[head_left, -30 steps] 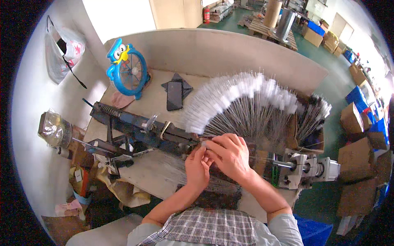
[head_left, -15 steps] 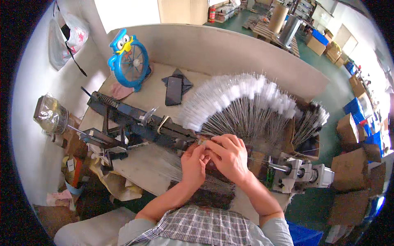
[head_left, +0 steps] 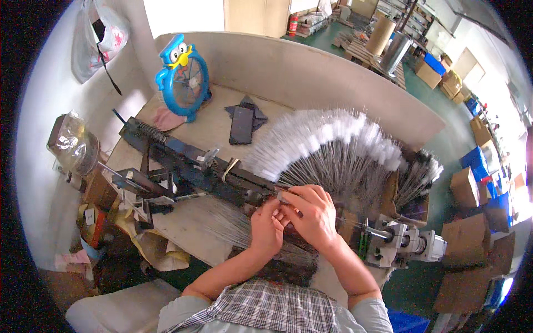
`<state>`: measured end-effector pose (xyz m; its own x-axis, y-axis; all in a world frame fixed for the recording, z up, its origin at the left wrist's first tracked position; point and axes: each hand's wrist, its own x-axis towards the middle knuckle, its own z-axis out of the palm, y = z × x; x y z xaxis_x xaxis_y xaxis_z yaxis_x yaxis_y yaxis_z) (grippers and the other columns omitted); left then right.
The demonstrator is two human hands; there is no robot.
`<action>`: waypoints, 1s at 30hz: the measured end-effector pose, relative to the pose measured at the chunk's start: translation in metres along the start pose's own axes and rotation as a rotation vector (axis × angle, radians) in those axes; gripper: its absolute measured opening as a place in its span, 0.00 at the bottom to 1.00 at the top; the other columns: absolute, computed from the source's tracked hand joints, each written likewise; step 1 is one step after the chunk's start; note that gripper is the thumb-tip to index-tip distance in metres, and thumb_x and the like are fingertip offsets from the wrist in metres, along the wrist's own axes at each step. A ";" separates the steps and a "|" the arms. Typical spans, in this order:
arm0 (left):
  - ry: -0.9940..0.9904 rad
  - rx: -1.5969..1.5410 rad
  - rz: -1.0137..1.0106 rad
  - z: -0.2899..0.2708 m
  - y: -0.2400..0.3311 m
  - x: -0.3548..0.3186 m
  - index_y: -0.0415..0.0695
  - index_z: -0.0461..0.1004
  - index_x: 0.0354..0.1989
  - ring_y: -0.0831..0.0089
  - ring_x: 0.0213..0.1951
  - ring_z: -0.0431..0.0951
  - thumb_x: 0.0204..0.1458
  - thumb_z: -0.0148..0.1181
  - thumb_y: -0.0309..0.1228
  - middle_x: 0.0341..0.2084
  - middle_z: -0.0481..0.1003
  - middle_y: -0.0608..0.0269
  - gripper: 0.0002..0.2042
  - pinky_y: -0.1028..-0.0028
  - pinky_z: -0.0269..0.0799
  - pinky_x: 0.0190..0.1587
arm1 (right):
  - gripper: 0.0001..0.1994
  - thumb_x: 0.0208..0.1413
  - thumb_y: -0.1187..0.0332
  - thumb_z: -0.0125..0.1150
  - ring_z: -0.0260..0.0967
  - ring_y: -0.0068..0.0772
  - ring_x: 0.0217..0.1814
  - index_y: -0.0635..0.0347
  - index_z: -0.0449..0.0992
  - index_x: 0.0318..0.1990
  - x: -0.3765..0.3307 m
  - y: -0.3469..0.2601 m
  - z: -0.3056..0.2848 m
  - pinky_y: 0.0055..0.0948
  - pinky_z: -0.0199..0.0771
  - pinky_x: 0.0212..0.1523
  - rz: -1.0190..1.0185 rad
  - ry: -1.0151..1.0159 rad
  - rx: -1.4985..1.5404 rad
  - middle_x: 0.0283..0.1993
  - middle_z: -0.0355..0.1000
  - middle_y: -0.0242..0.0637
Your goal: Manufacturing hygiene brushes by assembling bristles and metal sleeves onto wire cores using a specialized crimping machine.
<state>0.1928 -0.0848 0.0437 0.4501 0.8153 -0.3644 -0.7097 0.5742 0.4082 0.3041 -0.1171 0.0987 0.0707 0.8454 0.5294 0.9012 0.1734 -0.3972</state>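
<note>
My left hand point(head_left: 267, 230) and my right hand point(head_left: 312, 215) meet at the middle of the bench, fingers bent and pinched together. What sits between the fingertips is small and mostly hidden; I cannot make it out. Just beyond them runs a long black metal machine bar point(head_left: 194, 161), slanting from far left toward my hands. Behind my right hand fans a big heap of white-tipped wire brushes point(head_left: 333, 139), their thin stems pointing toward me. Loose thin wires point(head_left: 230, 222) lie beside my left hand. A dark bundle of wires point(head_left: 288, 261) lies below both wrists.
To the right stands a motor with a shaft and clamps point(head_left: 397, 244). A box of dark-tipped brushes point(head_left: 416, 183) sits behind it. A phone point(head_left: 241, 125) and a blue duck-shaped fan point(head_left: 184, 83) stand toward the back panel point(head_left: 333, 66). At left is a plastic-wrapped lamp point(head_left: 75, 147).
My head view has shifted slightly, so the bench appears moved a little. Both hands stay together at the same spot, with the fingers changing position slightly.
</note>
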 end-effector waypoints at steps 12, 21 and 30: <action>-0.022 0.106 0.025 0.008 0.001 -0.004 0.37 0.70 0.36 0.74 0.35 0.74 0.52 0.51 0.24 0.33 0.73 0.62 0.05 0.75 0.71 0.40 | 0.16 0.37 0.67 0.66 0.67 0.34 0.43 0.55 0.77 0.39 -0.009 -0.006 -0.008 0.32 0.65 0.43 0.093 0.087 -0.127 0.39 0.72 0.30; 0.003 0.195 0.059 0.015 0.000 -0.004 0.39 0.69 0.37 0.76 0.35 0.74 0.51 0.50 0.22 0.34 0.72 0.62 0.05 0.77 0.71 0.40 | 0.11 0.39 0.67 0.65 0.67 0.32 0.42 0.50 0.79 0.35 -0.013 0.000 -0.012 0.33 0.64 0.42 0.051 0.069 -0.110 0.38 0.72 0.28; -0.051 0.212 0.077 0.011 -0.003 -0.001 0.40 0.67 0.39 0.73 0.39 0.74 0.50 0.52 0.23 0.36 0.72 0.62 0.08 0.76 0.72 0.41 | 0.11 0.40 0.65 0.65 0.67 0.32 0.42 0.52 0.78 0.35 -0.011 0.003 -0.017 0.32 0.65 0.41 0.038 0.054 -0.092 0.37 0.72 0.28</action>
<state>0.2006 -0.0863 0.0516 0.4299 0.8567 -0.2850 -0.6157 0.5091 0.6015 0.3134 -0.1348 0.1042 0.1260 0.8214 0.5563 0.9329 0.0926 -0.3480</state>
